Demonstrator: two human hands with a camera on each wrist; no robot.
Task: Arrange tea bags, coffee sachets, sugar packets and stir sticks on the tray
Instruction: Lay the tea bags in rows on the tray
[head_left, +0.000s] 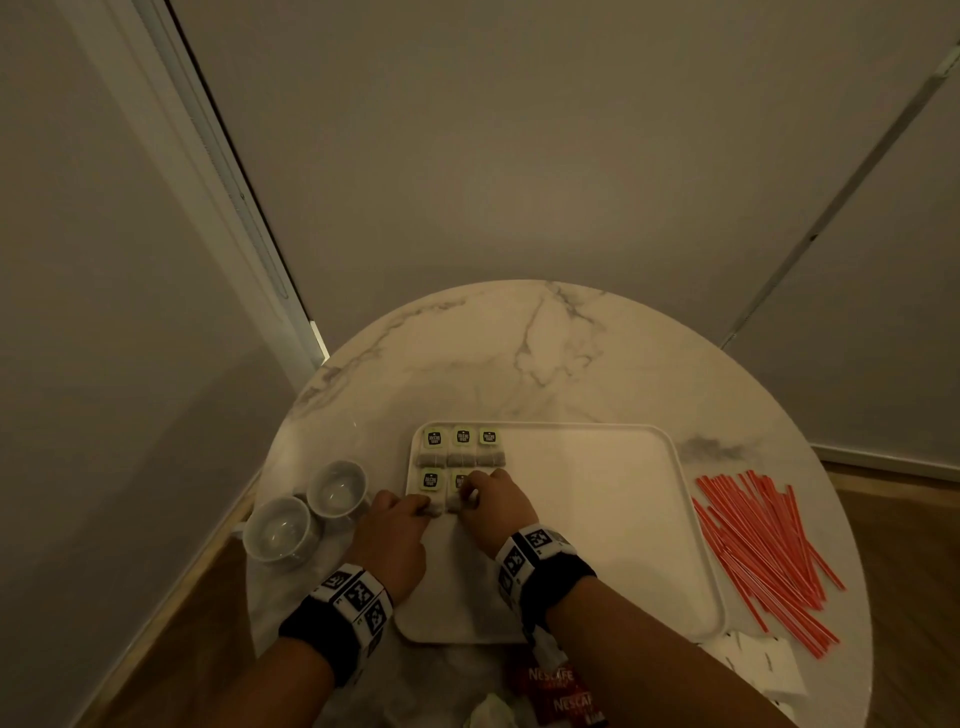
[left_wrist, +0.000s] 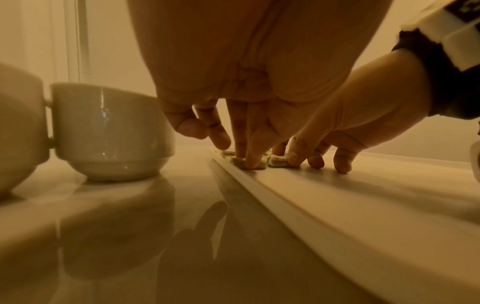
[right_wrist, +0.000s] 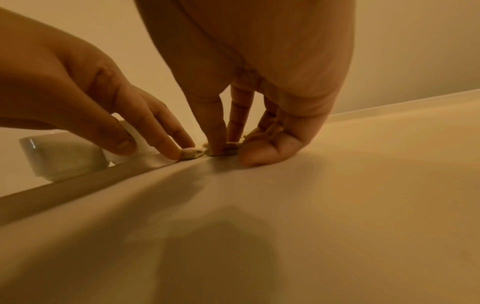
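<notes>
A white tray (head_left: 597, 519) lies on a round marble table (head_left: 519, 353). Three tea bags (head_left: 462, 447) with green tags form a row along its far-left corner, and two more lie just in front of them. My left hand (head_left: 423, 506) presses its fingertips on the left one of these two (left_wrist: 237, 162), close to the tray's left rim. My right hand (head_left: 467, 493) presses its forefinger on the tea bag (right_wrist: 230, 149) beside it, thumb resting on the tray floor. Red stir sticks (head_left: 763, 551), red coffee sachets (head_left: 556, 686) and white sugar packets (head_left: 758, 665) lie on the table.
Two white cups (head_left: 337, 488) (head_left: 280, 527) stand on the table just left of the tray, close to my left hand. The stir sticks lie in a loose pile right of the tray. The table stands in a corner with walls behind and to the left.
</notes>
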